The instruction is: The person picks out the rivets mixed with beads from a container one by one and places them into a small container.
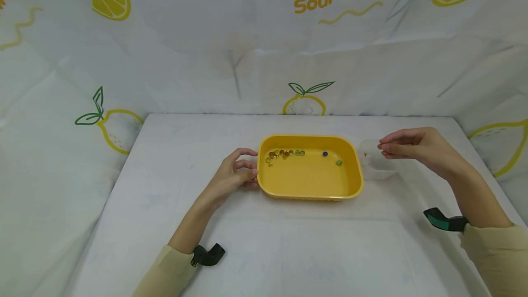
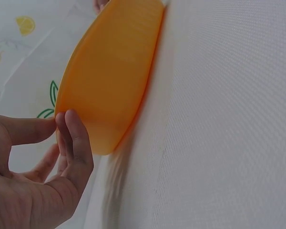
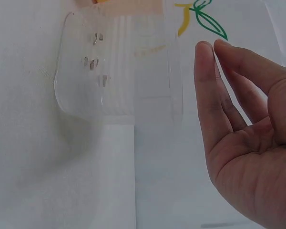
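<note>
My left hand holds the left end of a yellow plastic tray, thumb and fingertips at its rim. Along the tray's left side lie several small glass marbles, amber and green, with tiny gold-coloured pieces among them. A blue marble and a green marble sit farther right. Over a clear plastic box hovers my right hand, thumb and fingertips brought close together; I cannot tell whether a small thing is between them. Several tiny metallic pieces are in the box.
The clear box stands just right of the tray on a white-covered table. A white cloth with lemon prints hangs behind the table's far edge. Each wrist wears a black camera mount.
</note>
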`<act>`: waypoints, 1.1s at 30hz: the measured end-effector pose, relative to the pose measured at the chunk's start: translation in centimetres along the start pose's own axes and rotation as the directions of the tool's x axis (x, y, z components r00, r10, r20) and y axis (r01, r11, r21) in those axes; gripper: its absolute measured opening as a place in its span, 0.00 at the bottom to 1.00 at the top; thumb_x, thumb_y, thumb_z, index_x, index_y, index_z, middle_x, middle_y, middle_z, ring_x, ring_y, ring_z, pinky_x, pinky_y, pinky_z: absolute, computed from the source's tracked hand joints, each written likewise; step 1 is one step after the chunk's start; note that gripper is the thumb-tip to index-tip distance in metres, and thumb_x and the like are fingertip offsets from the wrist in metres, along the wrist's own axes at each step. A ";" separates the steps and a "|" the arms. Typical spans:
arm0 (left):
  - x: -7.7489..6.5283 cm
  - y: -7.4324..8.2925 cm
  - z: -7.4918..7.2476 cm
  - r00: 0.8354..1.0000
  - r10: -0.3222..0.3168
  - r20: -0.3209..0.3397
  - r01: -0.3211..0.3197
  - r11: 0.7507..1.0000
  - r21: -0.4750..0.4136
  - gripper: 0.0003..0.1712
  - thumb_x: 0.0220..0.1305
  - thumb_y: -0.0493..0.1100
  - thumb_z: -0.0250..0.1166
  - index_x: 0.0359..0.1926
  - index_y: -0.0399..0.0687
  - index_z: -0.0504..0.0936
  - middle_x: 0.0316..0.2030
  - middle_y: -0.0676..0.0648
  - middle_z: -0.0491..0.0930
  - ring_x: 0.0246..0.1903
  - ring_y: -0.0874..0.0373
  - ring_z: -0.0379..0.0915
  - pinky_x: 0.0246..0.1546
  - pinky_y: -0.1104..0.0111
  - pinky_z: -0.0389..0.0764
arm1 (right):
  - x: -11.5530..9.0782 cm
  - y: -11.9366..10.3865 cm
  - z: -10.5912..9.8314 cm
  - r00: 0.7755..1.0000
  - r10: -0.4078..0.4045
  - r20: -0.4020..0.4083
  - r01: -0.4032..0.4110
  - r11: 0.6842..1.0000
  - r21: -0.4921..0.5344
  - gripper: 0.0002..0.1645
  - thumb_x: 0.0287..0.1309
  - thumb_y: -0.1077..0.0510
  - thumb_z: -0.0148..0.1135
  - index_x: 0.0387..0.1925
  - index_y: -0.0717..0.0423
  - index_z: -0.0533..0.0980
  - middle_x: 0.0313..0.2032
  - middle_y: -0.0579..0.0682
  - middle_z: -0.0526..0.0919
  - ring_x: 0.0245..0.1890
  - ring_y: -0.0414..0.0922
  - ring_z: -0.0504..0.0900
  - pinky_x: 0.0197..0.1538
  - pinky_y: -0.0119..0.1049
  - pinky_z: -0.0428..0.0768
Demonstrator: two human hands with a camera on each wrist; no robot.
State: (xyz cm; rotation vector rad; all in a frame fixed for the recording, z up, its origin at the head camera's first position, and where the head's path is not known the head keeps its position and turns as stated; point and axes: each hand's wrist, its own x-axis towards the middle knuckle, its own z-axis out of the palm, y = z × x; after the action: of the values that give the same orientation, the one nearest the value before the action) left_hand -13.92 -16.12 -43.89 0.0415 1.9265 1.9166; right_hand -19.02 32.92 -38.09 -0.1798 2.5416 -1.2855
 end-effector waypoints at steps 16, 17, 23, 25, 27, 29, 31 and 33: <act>-0.1 0.0 0.1 1.000 0.000 0.006 0.000 1.000 -0.019 0.31 0.73 0.33 0.66 0.72 0.50 0.71 0.49 0.38 0.82 0.38 0.54 0.86 0.45 0.63 0.95 | 1.2 -3.5 2.1 0.998 -0.046 0.030 0.046 0.999 -0.002 0.19 0.74 0.55 0.70 0.58 0.63 0.84 0.43 0.37 0.93 0.44 0.45 0.94 0.49 0.31 0.93; -0.1 0.0 0.1 1.000 -0.002 0.006 0.003 1.000 -0.023 0.31 0.73 0.33 0.66 0.72 0.50 0.71 0.49 0.39 0.81 0.38 0.54 0.86 0.45 0.63 0.95 | 1.3 -3.7 2.2 0.997 -0.060 0.040 0.060 0.998 0.002 0.19 0.74 0.56 0.70 0.58 0.64 0.84 0.43 0.37 0.93 0.44 0.45 0.94 0.49 0.30 0.93; -0.2 -0.1 0.2 1.000 -0.008 -0.002 0.008 1.000 -0.018 0.30 0.72 0.32 0.66 0.71 0.52 0.72 0.50 0.37 0.81 0.38 0.53 0.86 0.47 0.61 0.95 | 1.8 -4.7 3.0 0.991 -0.114 0.066 0.113 0.994 0.014 0.18 0.74 0.57 0.70 0.58 0.64 0.84 0.44 0.41 0.93 0.42 0.45 0.94 0.46 0.30 0.93; -0.1 -0.1 0.2 1.000 -0.008 -0.007 0.008 1.000 -0.016 0.30 0.72 0.32 0.66 0.71 0.52 0.72 0.51 0.36 0.81 0.38 0.53 0.86 0.47 0.61 0.95 | 2.1 -5.1 3.3 0.991 -0.110 0.071 0.109 0.994 0.013 0.19 0.73 0.56 0.71 0.57 0.63 0.84 0.44 0.42 0.94 0.41 0.45 0.94 0.46 0.32 0.93; -0.1 -0.1 0.2 1.000 -0.010 -0.009 0.009 1.000 -0.016 0.30 0.72 0.32 0.66 0.71 0.52 0.72 0.51 0.37 0.81 0.38 0.53 0.86 0.46 0.62 0.95 | 2.3 -5.5 3.6 0.991 -0.110 0.080 0.109 0.994 0.014 0.19 0.72 0.55 0.71 0.57 0.62 0.85 0.44 0.44 0.94 0.41 0.46 0.94 0.46 0.34 0.94; -0.1 -0.2 0.2 1.000 -0.006 -0.007 0.006 1.000 -0.014 0.30 0.72 0.32 0.66 0.71 0.51 0.72 0.50 0.38 0.81 0.38 0.54 0.86 0.46 0.62 0.95 | 2.4 -5.9 3.9 0.990 -0.107 0.088 0.105 0.994 0.020 0.19 0.72 0.54 0.72 0.56 0.62 0.85 0.45 0.46 0.94 0.41 0.46 0.94 0.46 0.36 0.94; -0.1 -0.2 0.2 1.000 -0.005 -0.003 0.005 1.000 -0.013 0.30 0.72 0.32 0.66 0.71 0.51 0.71 0.49 0.40 0.81 0.38 0.53 0.86 0.47 0.62 0.95 | 2.5 -6.2 4.1 0.989 -0.111 0.094 0.110 0.994 0.021 0.19 0.72 0.54 0.72 0.56 0.62 0.86 0.45 0.48 0.95 0.41 0.46 0.94 0.46 0.37 0.95; -0.2 -0.1 0.2 1.000 -0.004 -0.002 0.004 1.000 -0.013 0.30 0.72 0.33 0.66 0.71 0.51 0.71 0.48 0.41 0.81 0.38 0.54 0.86 0.47 0.61 0.95 | 2.6 -6.4 4.3 0.989 -0.113 0.097 0.111 0.994 0.022 0.18 0.72 0.54 0.72 0.55 0.61 0.86 0.45 0.49 0.95 0.42 0.47 0.95 0.47 0.37 0.95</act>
State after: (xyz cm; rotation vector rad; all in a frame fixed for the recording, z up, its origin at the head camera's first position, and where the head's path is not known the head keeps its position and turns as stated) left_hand -13.68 -16.01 -43.96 0.0320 1.9134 1.9274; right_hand -20.24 25.18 -35.85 -0.3777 2.4678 -1.3042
